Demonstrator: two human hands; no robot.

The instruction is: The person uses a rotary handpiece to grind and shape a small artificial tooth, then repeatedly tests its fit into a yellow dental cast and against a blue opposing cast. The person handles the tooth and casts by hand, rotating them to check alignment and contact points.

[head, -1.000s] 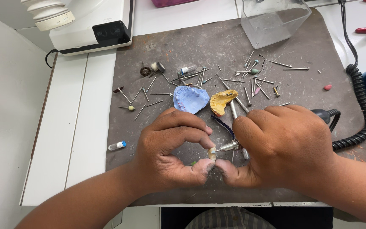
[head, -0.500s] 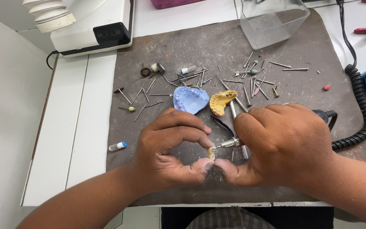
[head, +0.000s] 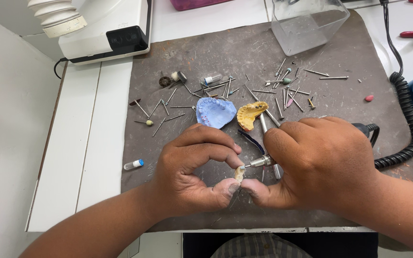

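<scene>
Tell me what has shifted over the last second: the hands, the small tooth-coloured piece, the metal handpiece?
Almost nothing. The left hand still pinches the small tooth-coloured piece between finger and thumb, and the right hand still holds the slim metal rotary handpiece with its tip against that piece; any motion is tiny. The blue dental cast, yellow dental cast and scattered metal burs lie unmoved on the grey mat.

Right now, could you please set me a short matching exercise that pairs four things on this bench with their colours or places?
Things:
1. Left dental cast
2. Right dental cast
3. Small tooth piece
4. Coiled cord

Descriptions:
A. Black, along the mat's right edge
B. Blue
C. Pinched in the left hand, touched by the handpiece tip that the right hand holds
D. Yellow

Pairs: 1-B, 2-D, 3-C, 4-A
</scene>
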